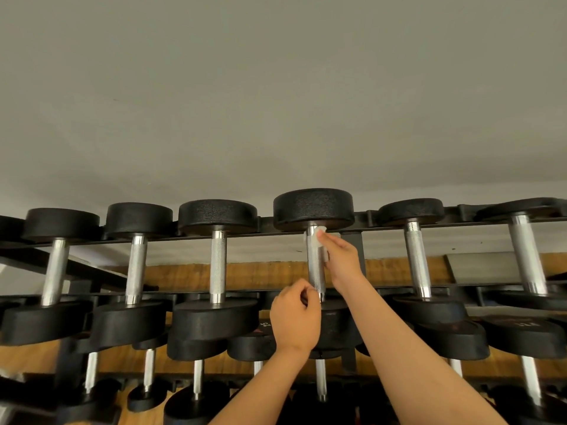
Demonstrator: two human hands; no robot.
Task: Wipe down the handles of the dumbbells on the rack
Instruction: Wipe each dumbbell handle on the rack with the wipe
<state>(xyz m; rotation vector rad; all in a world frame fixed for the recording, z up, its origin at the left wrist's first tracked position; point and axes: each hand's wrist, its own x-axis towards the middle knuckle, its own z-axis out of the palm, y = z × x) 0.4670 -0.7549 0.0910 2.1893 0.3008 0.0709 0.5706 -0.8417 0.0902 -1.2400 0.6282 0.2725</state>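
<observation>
top rack rail (184, 235), fourth dumbbell (313, 207): right hand (340, 256) pinching white wipe (315, 238) against upper knurled handle (316, 268), likely for a downward scrub; left hand (294, 317) fingers curled on its lower end, apparently steadying.

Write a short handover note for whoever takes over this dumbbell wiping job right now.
Right hand holds a white wipe against the upper part of the handle of the top row's fourth full dumbbell from the left.
Left hand, fingers curled, is at that handle's lower end; grip unclear.
Done: this handle is under way; nothing shows which others are clean.
Left: finish this handle, then the rest of the rack.
</observation>
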